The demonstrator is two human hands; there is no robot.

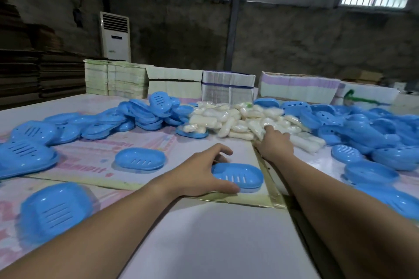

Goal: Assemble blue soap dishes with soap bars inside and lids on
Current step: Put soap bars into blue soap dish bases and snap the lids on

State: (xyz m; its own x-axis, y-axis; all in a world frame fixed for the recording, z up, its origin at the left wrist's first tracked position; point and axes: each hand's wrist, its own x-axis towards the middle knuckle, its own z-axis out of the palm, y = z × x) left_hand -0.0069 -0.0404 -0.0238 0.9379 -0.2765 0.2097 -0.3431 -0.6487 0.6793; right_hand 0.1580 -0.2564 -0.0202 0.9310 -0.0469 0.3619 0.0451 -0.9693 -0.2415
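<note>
A blue soap dish (240, 176) with drain slots lies on the table in front of me. My left hand (201, 171) grips its left end, thumb on the near rim and fingers over the far rim. My right hand (275, 144) reaches into the near edge of a pile of wrapped white soap bars (238, 120); its fingertips are hidden among the bars. Another empty blue dish (140, 158) sits to the left, and one more (54, 210) lies near my left forearm.
Heaps of blue dishes and lids lie at the left (127, 118) and right (371, 133). Stacks of flat printed cartons (226, 85) line the back of the table. Sheets of cardboard (267, 197) cover the tabletop under the dish.
</note>
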